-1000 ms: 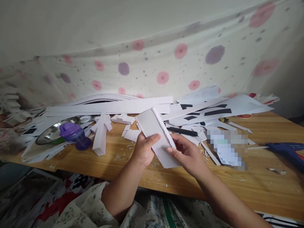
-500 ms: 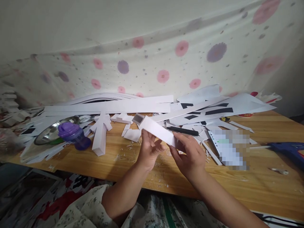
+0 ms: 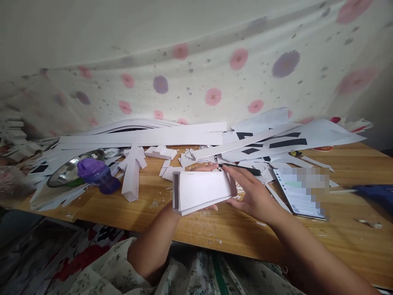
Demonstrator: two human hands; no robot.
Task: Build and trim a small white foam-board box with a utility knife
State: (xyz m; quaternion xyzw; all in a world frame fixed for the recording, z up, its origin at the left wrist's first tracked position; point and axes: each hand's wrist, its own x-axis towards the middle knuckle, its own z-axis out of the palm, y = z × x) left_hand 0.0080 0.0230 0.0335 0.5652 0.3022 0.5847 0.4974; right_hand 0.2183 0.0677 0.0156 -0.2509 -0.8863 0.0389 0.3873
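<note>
A white folded paper box (image 3: pixel 206 190) is held above the near part of the wooden table, its broad face turned up and its left end showing layered edges. My left hand (image 3: pixel 196 169) wraps round it from behind and below, mostly hidden by the box, with fingertips showing past its far edge. My right hand (image 3: pixel 251 190) grips the box's right end between thumb and fingers. Behind the box lie a black stick-like tool (image 3: pixel 250 169) and white paper scraps (image 3: pixel 161 152). To the left stands a white paper piece with a box-shaped leg (image 3: pixel 131 180).
A purple cup (image 3: pixel 98 176) sits beside a metal bowl (image 3: pixel 63 174) at left. Long paper strips (image 3: pixel 141 137) lie along the wall. On the right of the wooden table (image 3: pixel 346 221) are a phone (image 3: pixel 299 194), a blue glue gun (image 3: pixel 374 196) and a white earphone (image 3: pixel 373 223).
The paper box has been turned and lowered, so its broad face now shows. My left hand has moved mostly behind it, while my right hand has shifted slightly right. The view has moved a little.
</note>
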